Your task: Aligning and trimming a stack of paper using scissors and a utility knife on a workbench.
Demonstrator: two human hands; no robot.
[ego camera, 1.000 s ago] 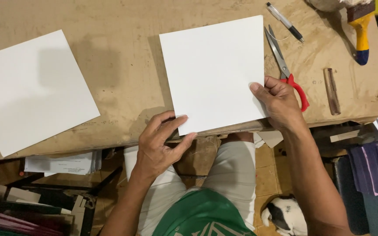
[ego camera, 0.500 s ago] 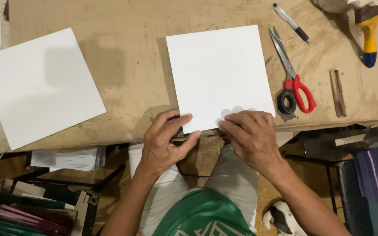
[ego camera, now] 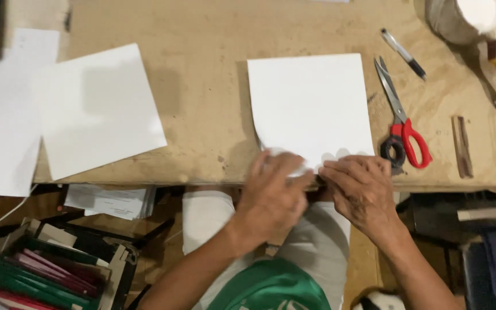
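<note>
1. The left hand (ego camera: 274, 186) is lying palm down at the near edge of the desk (ego camera: 202, 103), fingers spread and curled over the near left corner of a white paper sheet (ego camera: 311, 106). It is blurred, so whether it is pinching the sheet or only pressing on it cannot be told.
2. The right hand (ego camera: 360, 186) is lying just beside it, palm down, fingers together and bent, their tips pressing on the near edge of the same sheet. It is not closing around anything.
3. Both forearms are coming up from the lower edge of the view and angling toward each other, so the two hands are almost touching.
4. The white paper sheet is lying flat near the middle of the desk, its near edge reaching the desk's near edge under the hands.
5. Red-handled scissors (ego camera: 400, 117) are lying just right of the sheet, with a pen (ego camera: 403, 53) beyond them toward the far right corner.
6. A small wooden strip (ego camera: 462, 146) is lying further right, near the desk's right edge.
7. A second white sheet (ego camera: 96, 109) is lying tilted near the desk's left edge, well apart from the hands.
</note>
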